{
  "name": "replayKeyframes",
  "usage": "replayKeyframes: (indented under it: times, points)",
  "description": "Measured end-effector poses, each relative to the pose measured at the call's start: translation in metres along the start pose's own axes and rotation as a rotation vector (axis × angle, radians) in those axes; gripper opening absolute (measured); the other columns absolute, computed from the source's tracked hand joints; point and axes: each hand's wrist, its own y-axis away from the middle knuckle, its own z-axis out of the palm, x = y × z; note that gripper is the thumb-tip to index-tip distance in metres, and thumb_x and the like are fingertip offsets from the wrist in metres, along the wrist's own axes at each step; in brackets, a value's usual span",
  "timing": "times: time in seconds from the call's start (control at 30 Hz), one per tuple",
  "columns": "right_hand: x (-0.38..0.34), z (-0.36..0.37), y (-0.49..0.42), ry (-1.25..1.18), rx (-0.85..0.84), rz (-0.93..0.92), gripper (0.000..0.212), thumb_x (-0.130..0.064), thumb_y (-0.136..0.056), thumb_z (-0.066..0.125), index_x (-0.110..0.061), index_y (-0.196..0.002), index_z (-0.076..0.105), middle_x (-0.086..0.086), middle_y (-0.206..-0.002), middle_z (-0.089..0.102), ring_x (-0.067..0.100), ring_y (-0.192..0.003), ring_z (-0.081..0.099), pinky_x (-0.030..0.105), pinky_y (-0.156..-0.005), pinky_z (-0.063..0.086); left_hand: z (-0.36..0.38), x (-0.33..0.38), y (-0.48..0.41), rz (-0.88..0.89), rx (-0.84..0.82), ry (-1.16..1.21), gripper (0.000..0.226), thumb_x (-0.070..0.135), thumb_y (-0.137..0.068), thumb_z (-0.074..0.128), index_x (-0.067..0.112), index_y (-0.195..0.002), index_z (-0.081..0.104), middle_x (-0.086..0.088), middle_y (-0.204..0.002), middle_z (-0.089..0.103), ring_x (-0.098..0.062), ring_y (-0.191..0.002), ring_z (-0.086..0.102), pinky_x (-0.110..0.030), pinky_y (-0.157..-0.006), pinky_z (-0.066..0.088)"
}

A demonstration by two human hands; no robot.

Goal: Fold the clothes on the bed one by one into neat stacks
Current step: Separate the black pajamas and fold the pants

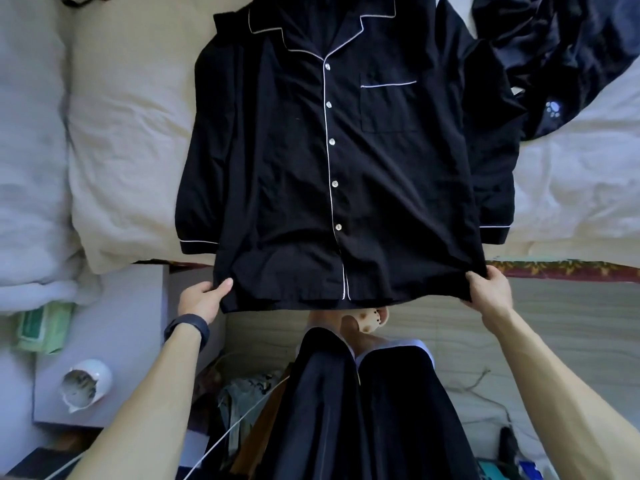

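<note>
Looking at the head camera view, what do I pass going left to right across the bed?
Grey bedding → cream pillow → black pyjama shirt → dark crumpled garment.

a black pyjama shirt [311,161] with white piping lies buttoned, front up, on the bed [131,133]. the left hand [202,299] and right hand [488,285] pinch its hem corners. a dark garment [561,46], perhaps satin, lies crumpled beside it.
</note>
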Motion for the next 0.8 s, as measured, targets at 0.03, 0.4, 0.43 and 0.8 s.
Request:
replayKeyframes:
  times: [0.03,0.4,0.43,0.8]
  points:
    - [-0.004,0.005,0.003,0.022,-0.035,-0.019,0.028,-0.027,-0.095,0.064,-0.012,-0.119,0.062,0.009,-0.107,0.067,0.029,-0.095,0.066,0.043,-0.079,0.058,0.003,0.0,0.002,0.009,-0.02,-0.009,0.023,0.04,-0.087,0.076,0.019,-0.081,0.072,-0.008,-0.095,0.075,-0.031,-0.095,0.067,-0.051,-0.094,0.054]
    - [0.024,0.001,0.002,0.284,-0.029,-0.046,0.026,-0.019,-0.104,0.046,-0.005,-0.108,0.067,0.019,-0.107,0.068,0.041,-0.106,0.06,0.038,-0.085,0.044,-0.009,0.022,0.015,0.034,0.266,-0.301,0.032,0.03,-0.097,0.065,0.002,-0.111,0.07,-0.019,-0.109,0.071,-0.041,-0.105,0.062,-0.036,-0.08,0.044]
    - [0.025,0.001,0.002,0.313,-0.067,-0.007,0.028,-0.017,-0.104,0.043,-0.002,-0.114,0.065,0.022,-0.11,0.068,0.042,-0.105,0.061,0.039,-0.085,0.047,-0.007,0.023,0.014,0.021,0.244,-0.314,0.031,0.031,-0.096,0.065,0.003,-0.106,0.07,-0.019,-0.105,0.07,-0.041,-0.102,0.063,-0.036,-0.077,0.044]
    - [-0.057,0.086,0.032,0.545,0.206,-0.675,0.063,-0.033,-0.096,0.059,-0.002,-0.148,0.044,0.02,-0.158,0.036,0.038,-0.145,0.032,0.048,-0.118,0.029,0.073,0.094,0.012,0.601,0.32,-0.631,0.064,0.024,-0.077,0.078,0.016,-0.134,0.052,-0.013,-0.142,0.044,-0.04,-0.123,0.049,-0.053,-0.095,0.046]
